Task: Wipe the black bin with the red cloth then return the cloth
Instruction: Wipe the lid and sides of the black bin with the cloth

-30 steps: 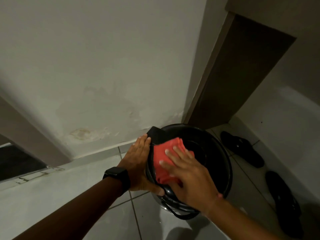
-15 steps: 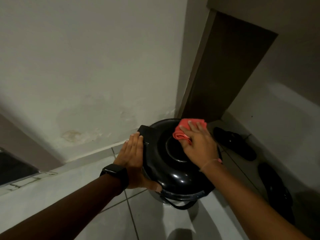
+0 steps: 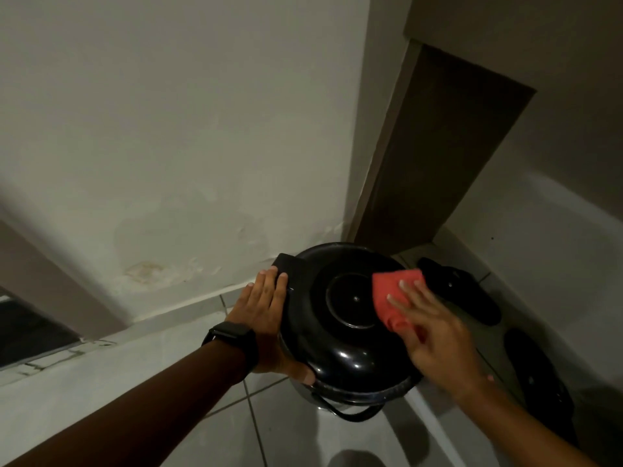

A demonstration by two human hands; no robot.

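Observation:
A round black bin [image 3: 340,352] with a glossy domed lid stands on the tiled floor in a wall corner. My left hand [image 3: 266,315], with a dark watch on the wrist, grips the bin's left side, thumb curled under the lid's front edge. My right hand [image 3: 435,335] presses a red cloth [image 3: 392,296] flat against the lid's right side, fingers spread over it. The cloth's lower part is hidden under my palm.
A pair of black sandals [image 3: 462,291] [image 3: 536,375] lies on the floor right of the bin, by a dark doorway [image 3: 438,156]. A stained white wall [image 3: 185,163] rises just behind the bin. A low white ledge [image 3: 84,365] runs at the left.
The lid, open a second ago, is now down. My right hand slid the cloth from the left rim to the lid's back edge, then to its right side. My left hand stayed on the bin.

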